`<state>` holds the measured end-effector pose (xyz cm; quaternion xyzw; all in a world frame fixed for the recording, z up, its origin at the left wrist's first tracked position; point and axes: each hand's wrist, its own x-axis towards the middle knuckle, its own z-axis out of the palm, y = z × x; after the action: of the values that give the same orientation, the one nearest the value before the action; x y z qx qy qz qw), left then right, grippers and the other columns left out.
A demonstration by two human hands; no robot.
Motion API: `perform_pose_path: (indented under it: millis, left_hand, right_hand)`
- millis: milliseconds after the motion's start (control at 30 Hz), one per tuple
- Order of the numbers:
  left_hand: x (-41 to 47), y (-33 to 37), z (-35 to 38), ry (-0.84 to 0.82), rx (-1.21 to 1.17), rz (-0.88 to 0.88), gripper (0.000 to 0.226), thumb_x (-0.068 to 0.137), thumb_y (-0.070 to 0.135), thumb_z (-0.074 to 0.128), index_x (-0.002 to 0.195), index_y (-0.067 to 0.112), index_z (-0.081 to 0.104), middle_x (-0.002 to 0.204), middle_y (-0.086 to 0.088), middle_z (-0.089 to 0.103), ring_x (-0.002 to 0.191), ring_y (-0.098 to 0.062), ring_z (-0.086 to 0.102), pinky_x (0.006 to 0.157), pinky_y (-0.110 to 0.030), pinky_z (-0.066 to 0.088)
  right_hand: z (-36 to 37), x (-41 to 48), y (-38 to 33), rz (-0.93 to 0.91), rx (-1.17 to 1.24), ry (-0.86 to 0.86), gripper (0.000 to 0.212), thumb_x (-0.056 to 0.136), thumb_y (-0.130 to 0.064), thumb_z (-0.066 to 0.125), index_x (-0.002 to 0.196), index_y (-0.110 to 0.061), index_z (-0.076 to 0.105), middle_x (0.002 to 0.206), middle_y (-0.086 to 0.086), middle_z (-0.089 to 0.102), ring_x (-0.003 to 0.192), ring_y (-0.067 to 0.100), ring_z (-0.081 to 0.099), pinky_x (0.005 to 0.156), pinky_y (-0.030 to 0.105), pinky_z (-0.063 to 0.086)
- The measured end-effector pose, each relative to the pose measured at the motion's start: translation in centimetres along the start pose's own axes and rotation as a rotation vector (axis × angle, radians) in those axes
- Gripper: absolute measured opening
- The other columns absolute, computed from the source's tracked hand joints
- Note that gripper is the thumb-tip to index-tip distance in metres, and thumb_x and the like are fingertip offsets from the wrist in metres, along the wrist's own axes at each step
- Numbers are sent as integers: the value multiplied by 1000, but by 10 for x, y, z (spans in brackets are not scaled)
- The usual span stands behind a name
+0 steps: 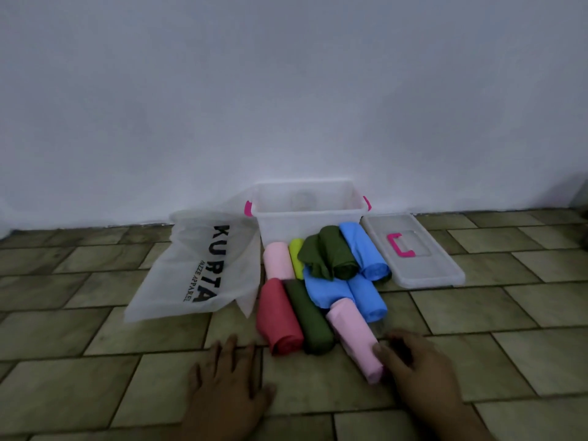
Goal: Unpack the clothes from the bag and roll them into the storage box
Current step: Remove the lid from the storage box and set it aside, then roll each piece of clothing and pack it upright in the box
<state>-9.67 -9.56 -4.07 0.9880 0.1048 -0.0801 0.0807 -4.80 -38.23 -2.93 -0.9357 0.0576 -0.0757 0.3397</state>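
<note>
A clear storage box (pixel 307 218) with pink handles stands against the wall, nothing visible inside it. Several rolled clothes lie on the floor before it: a red roll (pixel 278 316), a dark green roll (pixel 310 316), a pink roll (pixel 353 338), blue rolls (pixel 364 249), a loosely bundled green one (pixel 331 256), a yellow-green roll (pixel 296 256) and another pink roll (pixel 277 261). The white bag (pixel 197 265) printed KURTA lies flat to the left. My right hand (pixel 416 364) touches the near end of the pink roll. My left hand (pixel 229 383) rests flat on the floor.
The box's clear lid (pixel 413 253) with a pink handle lies on the floor to the right of the clothes. A white wall runs along the back. The floor is tiled in olive-brown stone.
</note>
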Motion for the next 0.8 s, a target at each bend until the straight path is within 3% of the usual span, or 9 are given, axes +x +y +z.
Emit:
perform_pose_path:
  millis: [133, 233, 300, 367, 433, 533, 633, 733, 800]
  left_hand:
    - [0, -8, 7, 6, -50, 35, 82, 76, 79, 23, 147, 45, 1, 160, 6, -12, 146, -21, -13, 114, -51, -1]
    - [-1, -10, 0, -29, -98, 37, 82, 77, 77, 30, 148, 44, 5, 160, 6, -9, 146, -20, -12, 115, -51, -1]
    - [-3, -8, -14, -85, -159, 33, 81, 81, 69, 41, 149, 39, 12, 161, 5, -2, 147, -20, -4, 115, -50, 4]
    - [-8, -4, -33, -83, -361, 33, 70, 84, 55, 54, 145, 34, 29, 156, 1, 22, 141, -18, 24, 113, -39, 25]
    - [-21, 4, -52, -92, -636, 86, 48, 84, 40, 63, 129, 34, 49, 128, 7, 53, 108, -4, 52, 88, -17, 44]
    - [-47, 32, -68, -478, -1149, 16, 30, 83, 29, 69, 112, 22, 67, 104, 7, 70, 92, -9, 66, 75, -22, 50]
    - [-55, 62, -68, -862, -1637, -126, 42, 81, 38, 65, 108, 6, 67, 113, -4, 68, 101, -26, 66, 83, -34, 49]
    - [-44, 69, -68, -801, -1899, -278, 50, 87, 45, 55, 117, 5, 61, 107, -17, 69, 98, -34, 65, 90, -45, 47]
    - [-33, 56, -70, -684, -1986, -326, 50, 87, 38, 55, 124, 4, 54, 102, -18, 66, 88, -34, 62, 88, -48, 48]
  right_hand:
    - [10, 0, -30, 45, -313, -162, 60, 59, -75, 49, 103, -36, 63, 97, -8, 57, 91, 17, 56, 77, 34, 42]
    - [12, -4, -54, 90, -338, -169, 51, 59, -66, 56, 93, -29, 60, 71, -12, 48, 68, 11, 48, 55, 27, 28]
    - [9, -3, -57, 144, -243, -199, 40, 61, -60, 61, 83, -27, 57, 68, -11, 54, 64, 10, 51, 53, 26, 30]
    - [-1, 1, -55, 242, -43, -251, 30, 66, -48, 66, 81, -22, 59, 70, -3, 63, 64, 13, 59, 52, 25, 37]
    - [-16, 3, -55, 319, 128, -256, 23, 70, -35, 69, 77, -15, 61, 65, 3, 65, 59, 17, 62, 47, 22, 39]
    - [-28, -4, -59, 340, 277, -202, 20, 70, -28, 70, 76, -9, 64, 56, 4, 66, 49, 17, 63, 36, 16, 38]
    - [-14, -29, -77, 161, 167, -152, 27, 65, -36, 71, 83, -21, 58, 68, -6, 62, 61, 16, 60, 52, 25, 41]
    - [3, -54, -86, -152, -60, -147, 38, 55, -51, 61, 88, -37, 48, 83, -14, 56, 84, 13, 55, 77, 34, 41]
    - [10, -62, -87, -330, -160, -143, 44, 52, -49, 59, 94, -39, 52, 94, -16, 54, 93, 13, 53, 78, 34, 38]
